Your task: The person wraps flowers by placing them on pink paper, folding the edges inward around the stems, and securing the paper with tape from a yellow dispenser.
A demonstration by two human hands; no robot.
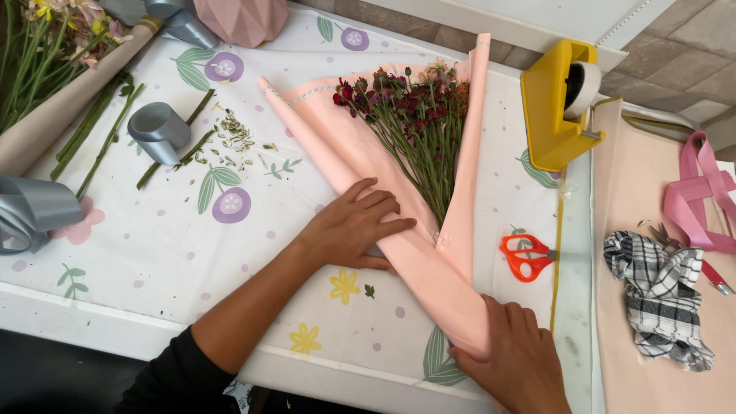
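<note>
Pink wrapping paper (429, 261), one sheet, folded into a cone around a bunch of dark red flowers (410, 115); I log it at the centre of the tabletop (153, 253), blooms toward 12 o'clock, narrow end toward 5 o'clock. Left hand (356, 226): flat and open, fingers spread, pressing the left fold of the paper down at mid-cone. Right hand (510, 349): closed around the narrow bottom end of the cone, pinching it at the tabletop's near edge. Progress, as I judge it: both side flaps are already folded over the stems and the flowers sit inside; no tape or ribbon shows on the wrap, so I take the fastening as not yet done. Surroundings: orange-handled scissors (525, 257) at 3 o'clock of the cone, just beside it; yellow tape dispenser (556, 107) at 1 o'clock, blocky, with a pale roll; grey ribbon roll (159, 130) at 10 o'clock among cut green stems (103, 130); pink ribbon (701, 195) and checked black-and-white cloth (659, 295) far out at 3 o'clock. No labels or signs that I can make out; the tabletop cover is white with printed flowers.
</note>
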